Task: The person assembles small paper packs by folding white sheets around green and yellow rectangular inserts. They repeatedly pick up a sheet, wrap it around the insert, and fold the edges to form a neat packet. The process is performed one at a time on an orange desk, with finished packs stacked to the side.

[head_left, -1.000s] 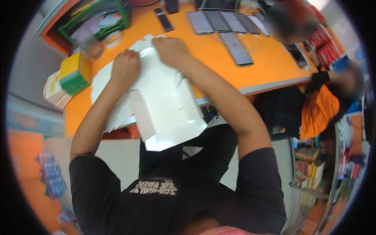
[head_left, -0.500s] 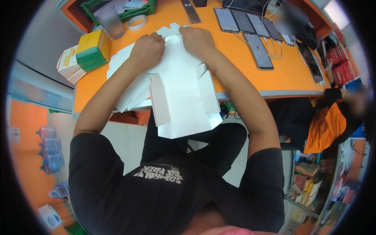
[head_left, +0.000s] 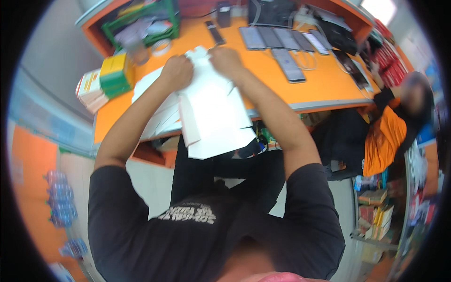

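A white cardboard box blank (head_left: 213, 113), partly folded, lies over the front edge of the orange desk, its near end above my lap. Its left side flap (head_left: 189, 120) stands up. At the blank's far end, my left hand (head_left: 178, 70) is closed on the left corner with the fingers curled. My right hand (head_left: 226, 62) closes on the far right corner, its fingertips hidden behind the card. Small tabs (head_left: 197, 52) show between the two hands. Under the blank and to its left lie more flat white sheets (head_left: 162, 115).
Stacked yellow-green boxes (head_left: 115, 77) and booklets (head_left: 91, 89) stand at the desk's left. Behind are a tape roll (head_left: 161, 47), a clear cup (head_left: 136, 50) and a green tray (head_left: 141, 30). Several phones (head_left: 287, 66) with cables lie right. A person in orange and black (head_left: 385, 141) sits at right.
The view has shifted and blurred a little. Both hands stay at the blank's far corners. The blank's right side flap, raised before, now looks flatter.
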{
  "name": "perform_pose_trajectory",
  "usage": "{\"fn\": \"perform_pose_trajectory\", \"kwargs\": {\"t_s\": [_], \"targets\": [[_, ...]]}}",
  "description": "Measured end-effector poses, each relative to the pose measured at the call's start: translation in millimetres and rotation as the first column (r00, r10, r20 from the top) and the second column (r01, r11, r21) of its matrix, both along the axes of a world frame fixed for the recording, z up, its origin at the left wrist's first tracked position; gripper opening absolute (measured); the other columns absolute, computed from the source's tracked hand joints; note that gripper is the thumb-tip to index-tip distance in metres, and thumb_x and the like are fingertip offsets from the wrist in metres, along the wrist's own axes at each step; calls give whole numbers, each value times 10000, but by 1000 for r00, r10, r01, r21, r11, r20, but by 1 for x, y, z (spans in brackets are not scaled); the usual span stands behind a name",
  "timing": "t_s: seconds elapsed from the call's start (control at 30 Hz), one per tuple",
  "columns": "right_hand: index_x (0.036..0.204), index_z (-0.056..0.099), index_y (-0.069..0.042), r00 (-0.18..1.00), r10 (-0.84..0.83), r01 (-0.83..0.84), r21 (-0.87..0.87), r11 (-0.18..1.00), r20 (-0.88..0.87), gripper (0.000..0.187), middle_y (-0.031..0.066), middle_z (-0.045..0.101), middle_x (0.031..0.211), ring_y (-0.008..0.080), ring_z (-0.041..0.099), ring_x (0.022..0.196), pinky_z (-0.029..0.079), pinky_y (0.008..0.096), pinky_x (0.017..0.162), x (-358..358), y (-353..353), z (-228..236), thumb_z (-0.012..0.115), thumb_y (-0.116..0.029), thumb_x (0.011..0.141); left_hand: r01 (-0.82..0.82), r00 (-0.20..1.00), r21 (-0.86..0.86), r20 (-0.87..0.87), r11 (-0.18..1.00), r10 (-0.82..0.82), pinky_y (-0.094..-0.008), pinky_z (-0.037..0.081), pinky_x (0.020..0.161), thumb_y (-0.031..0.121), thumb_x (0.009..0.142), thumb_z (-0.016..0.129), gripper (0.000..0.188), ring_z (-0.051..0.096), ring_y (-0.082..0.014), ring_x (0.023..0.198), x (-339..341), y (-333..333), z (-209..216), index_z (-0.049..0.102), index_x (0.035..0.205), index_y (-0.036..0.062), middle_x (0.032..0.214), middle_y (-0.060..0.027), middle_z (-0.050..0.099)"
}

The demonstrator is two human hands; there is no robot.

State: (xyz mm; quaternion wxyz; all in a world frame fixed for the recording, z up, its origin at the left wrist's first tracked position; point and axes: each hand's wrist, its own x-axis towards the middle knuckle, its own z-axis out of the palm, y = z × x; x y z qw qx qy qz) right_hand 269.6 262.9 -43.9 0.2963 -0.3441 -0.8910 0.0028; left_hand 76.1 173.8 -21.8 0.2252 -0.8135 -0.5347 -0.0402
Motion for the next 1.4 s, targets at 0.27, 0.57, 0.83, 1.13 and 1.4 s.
{"fn": "perform_pose_trajectory", "kwargs": {"t_s": [0.27, 0.57, 0.83, 1.13, 1.4], "targets": [[878, 706, -14, 996, 45, -56, 154, 986, 73, 152, 183, 728, 877, 351, 725, 842, 578, 468, 735, -4, -5, 5, 564, -54, 840, 78, 997, 32, -6, 996, -78, -435, 537, 697, 115, 725, 604, 144, 655, -319, 758, 6, 8, -3, 667, 637, 20, 731, -159, 668], [935, 684, -19, 985, 127, -140, 113, 984, 114, 150, 180, 718, 952, 352, 707, 924, 564, 475, 769, -9, -8, 9, 571, -56, 843, 12, 999, 58, -50, 998, -9, -430, 536, 682, 116, 764, 612, 147, 652, -290, 755, 2, 7, -5, 683, 681, 17, 759, -131, 679], [1060, 618, -13, 975, -87, 40, -224, 974, -205, 222, 207, 698, 1023, 397, 656, 1026, 502, 512, 886, 18, -20, 33, 569, -198, 949, -183, 682, -125, 698, 975, 218, -411, 532, 789, 320, 948, 620, 370, 687, -302, 891, -20, -9, 11, 688, 1129, 5, 959, -190, 708], [1167, 592, -1, 997, -64, 46, -310, 950, -48, 339, 213, 696, 1055, 338, 678, 987, 508, 410, 891, 83, -51, 148, 583, -236, 923, 190, 441, -14, 895, 982, -73, -325, 516, 738, 316, 995, 615, 341, 653, -169, 802, 18, 18, 106, 651, 1162, 21, 942, -112, 702], [1336, 610, -13, 963, 48, -221, -676, 703, -264, 501, 99, 701, 1154, 159, 662, 1006, 515, 318, 883, 125, -48, 167, 652, -352, 970, 513, 570, -84, 777, 854, -266, -308, 522, 765, 288, 994, 608, 299, 640, -133, 837, 78, 42, 170, 632, 1151, 35, 958, -53, 668]]}}
